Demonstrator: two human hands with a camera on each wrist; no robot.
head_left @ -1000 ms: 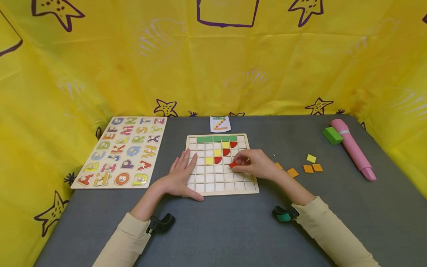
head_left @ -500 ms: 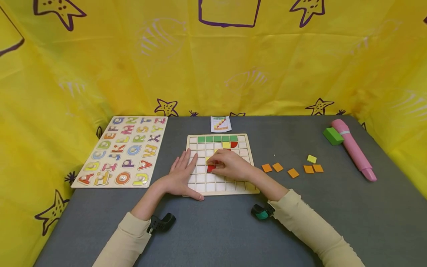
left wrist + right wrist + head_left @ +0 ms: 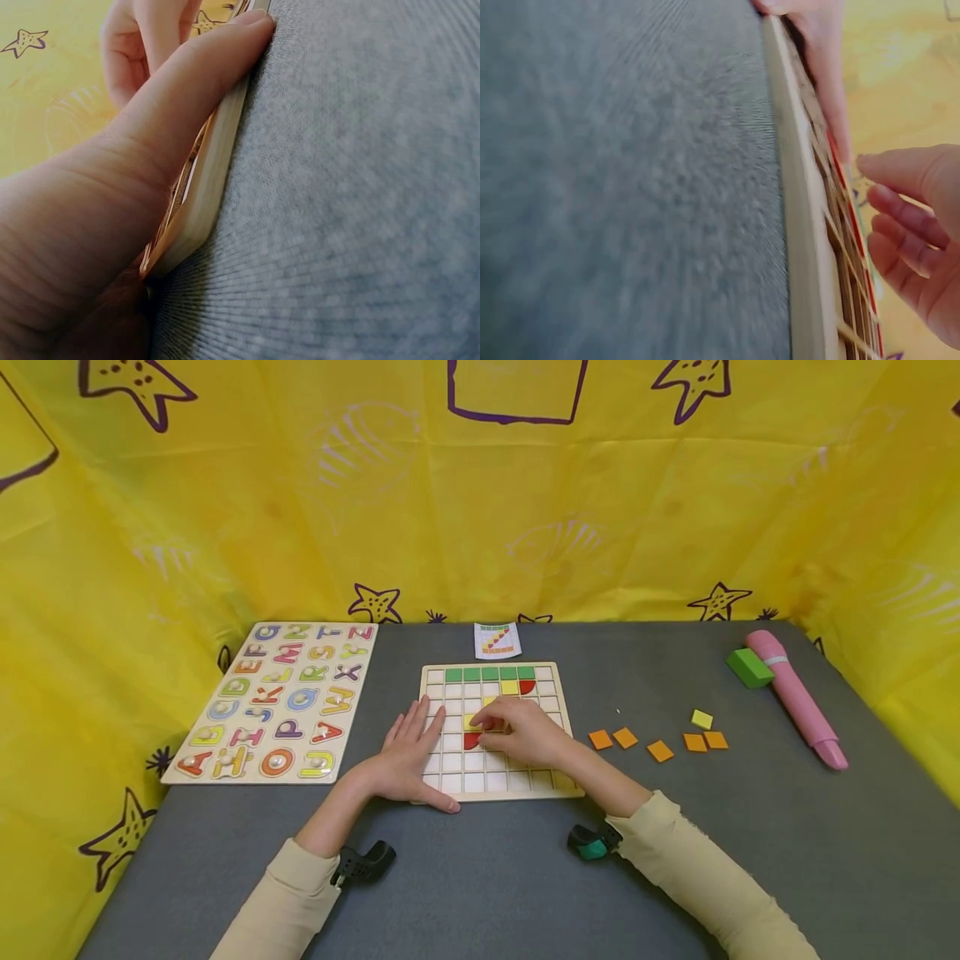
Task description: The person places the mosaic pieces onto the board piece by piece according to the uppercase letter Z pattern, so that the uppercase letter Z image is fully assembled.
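A wooden grid board (image 3: 517,795) lies on the table, holding a row of green squares (image 3: 491,674) and a diagonal of yellow squares (image 3: 509,687) with red quarter-circles (image 3: 527,687). My left hand (image 3: 401,752) rests with spread fingers over the board's left side, its thumb along the front edge (image 3: 217,161). Over the middle of the grid is my right hand (image 3: 528,735), thumb tip right beside the lowest red quarter-circle (image 3: 470,741). In the right wrist view its thumb and loosely curled fingers (image 3: 907,217) stand apart with nothing between them. The hand covers part of the diagonal.
Several orange squares (image 3: 625,737) and a yellow square (image 3: 702,719) lie right of the board. A green block (image 3: 750,667) sits against a pink marker-shaped object (image 3: 797,697). An alphabet puzzle board (image 3: 300,772) is at left; a pattern card (image 3: 497,642) lies behind the grid.
My right hand has carried a red quarter-circle leftward across the grid and let go of it below the lowest visible yellow square. The left hand has stayed in place.
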